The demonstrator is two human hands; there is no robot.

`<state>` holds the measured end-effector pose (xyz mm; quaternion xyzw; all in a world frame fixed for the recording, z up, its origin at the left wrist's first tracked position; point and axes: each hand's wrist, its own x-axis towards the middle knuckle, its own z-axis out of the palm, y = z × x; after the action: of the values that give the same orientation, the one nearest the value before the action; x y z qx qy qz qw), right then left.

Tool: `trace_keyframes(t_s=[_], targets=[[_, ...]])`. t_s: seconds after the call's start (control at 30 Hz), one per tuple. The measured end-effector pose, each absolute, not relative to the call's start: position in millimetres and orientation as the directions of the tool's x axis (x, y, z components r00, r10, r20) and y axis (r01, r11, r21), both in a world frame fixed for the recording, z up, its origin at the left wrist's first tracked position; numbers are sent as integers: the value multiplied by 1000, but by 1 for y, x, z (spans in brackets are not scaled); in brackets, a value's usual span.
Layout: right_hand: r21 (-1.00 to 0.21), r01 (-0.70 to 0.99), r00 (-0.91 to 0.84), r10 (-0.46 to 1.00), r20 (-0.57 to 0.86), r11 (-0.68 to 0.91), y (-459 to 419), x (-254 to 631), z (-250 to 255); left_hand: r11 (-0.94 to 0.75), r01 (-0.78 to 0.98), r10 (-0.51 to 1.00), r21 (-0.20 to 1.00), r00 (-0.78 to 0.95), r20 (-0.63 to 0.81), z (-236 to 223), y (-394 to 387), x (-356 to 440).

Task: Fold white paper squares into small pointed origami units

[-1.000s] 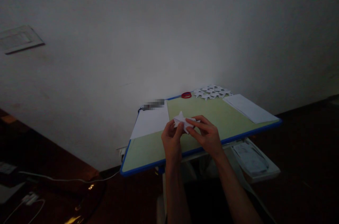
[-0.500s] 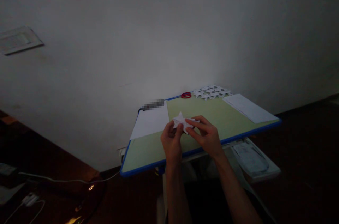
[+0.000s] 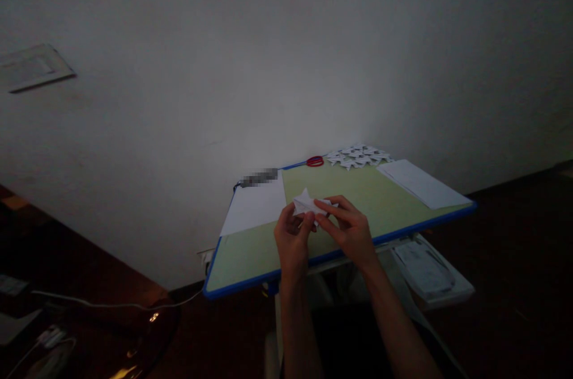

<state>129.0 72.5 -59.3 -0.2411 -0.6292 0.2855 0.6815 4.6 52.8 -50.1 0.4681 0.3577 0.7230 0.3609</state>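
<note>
Between my two hands is a folded white paper star [image 3: 305, 202], held above the near part of the green table top [image 3: 250, 268]. My left hand [image 3: 292, 242] grips its left and lower side, thumb in front and fingers behind. At the right, my right hand [image 3: 351, 227] pinches the star with thumb and fingertips. One point of the star sticks up; others are partly hidden by my fingers. A pile of similar folded white paper stars [image 3: 358, 156] lies at the far edge of the table.
Red-handled scissors [image 3: 315, 161] lie left of the pile. White paper sheets [image 3: 423, 183] rest at the right, and another white sheet [image 3: 255, 206] at the left, under a blurred dark object [image 3: 259, 177]. An open drawer [image 3: 447, 298] juts out below the right side.
My left thumb has slid down and right from the star's middle to its lower edge. The right hand stays almost still on the star.
</note>
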Motion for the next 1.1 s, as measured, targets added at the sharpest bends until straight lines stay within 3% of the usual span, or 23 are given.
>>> trace_keyframes(t_s=[0.53, 1.1], targets=[[-712, -36, 170, 706, 687, 701, 74, 127, -59, -390, -281, 920, 877, -142, 364, -48, 50, 7], [-730, -90, 163, 734, 660, 677, 73, 125, -56, -450, -220, 892, 865, -151, 426, -42, 45, 9]])
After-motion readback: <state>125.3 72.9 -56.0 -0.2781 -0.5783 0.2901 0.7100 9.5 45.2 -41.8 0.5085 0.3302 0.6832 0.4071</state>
